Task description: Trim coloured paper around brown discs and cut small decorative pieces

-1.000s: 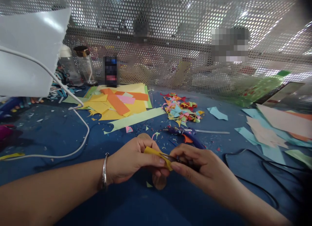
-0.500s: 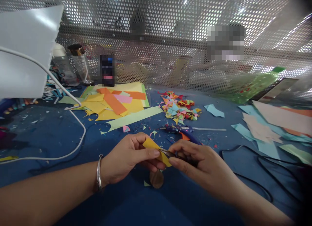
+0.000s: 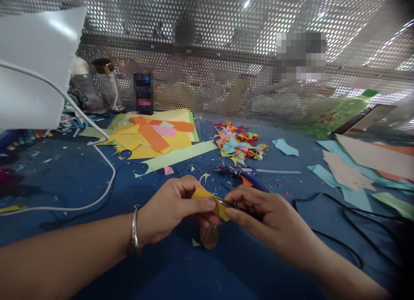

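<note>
My left hand (image 3: 181, 203) pinches a piece of yellow paper (image 3: 221, 210) between thumb and fingers, above the blue table. Closed around dark-handled small scissors (image 3: 223, 201), my right hand (image 3: 258, 207) brings their metal blades against the paper's edge, close to my left thumb. The handles are mostly hidden by my right fingers. Just below my left fingertips is a round brown disc (image 3: 209, 237), partly covered by them; whether they touch it I cannot tell. A small pale green scrap (image 3: 196, 242) lies beside the disc.
Behind my hands lies a blue glue gun (image 3: 239, 172) with a clear stick. Farther back are a pile of coloured paper bits (image 3: 239, 142) and stacked yellow and orange sheets (image 3: 152, 140). A white cable (image 3: 108, 179) runs at left, black cable (image 3: 346, 209) at right.
The yellow paper has tilted and bent slightly between my hands. Both hands stay nearly in place, the scissors still at the paper.
</note>
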`<state>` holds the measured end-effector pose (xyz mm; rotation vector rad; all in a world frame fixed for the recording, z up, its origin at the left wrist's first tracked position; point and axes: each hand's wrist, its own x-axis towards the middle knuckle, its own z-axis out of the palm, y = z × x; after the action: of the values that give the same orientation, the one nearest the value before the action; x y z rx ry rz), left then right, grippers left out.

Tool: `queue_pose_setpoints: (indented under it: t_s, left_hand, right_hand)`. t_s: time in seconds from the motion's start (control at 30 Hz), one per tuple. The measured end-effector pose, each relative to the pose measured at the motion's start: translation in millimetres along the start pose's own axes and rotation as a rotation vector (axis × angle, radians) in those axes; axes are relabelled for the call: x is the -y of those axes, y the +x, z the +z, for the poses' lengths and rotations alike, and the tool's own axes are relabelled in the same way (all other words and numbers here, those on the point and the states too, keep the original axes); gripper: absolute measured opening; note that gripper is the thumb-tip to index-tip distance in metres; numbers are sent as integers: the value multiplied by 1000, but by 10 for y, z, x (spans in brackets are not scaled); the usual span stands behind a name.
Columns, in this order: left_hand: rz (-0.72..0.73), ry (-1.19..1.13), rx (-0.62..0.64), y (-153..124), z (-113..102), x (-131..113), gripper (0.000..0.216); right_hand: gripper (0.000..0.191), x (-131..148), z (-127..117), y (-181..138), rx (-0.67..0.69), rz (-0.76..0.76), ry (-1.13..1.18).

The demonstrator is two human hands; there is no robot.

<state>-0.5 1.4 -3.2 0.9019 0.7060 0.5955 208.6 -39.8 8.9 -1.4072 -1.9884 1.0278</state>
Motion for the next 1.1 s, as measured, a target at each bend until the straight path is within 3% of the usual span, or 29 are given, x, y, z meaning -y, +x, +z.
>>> queue_pose_setpoints:
  t_s: [1.1]
  left_hand:
    - [-24,69,6,13,-8,43,24]
  right_hand:
    - [29,-18,16,9,33,19,13]
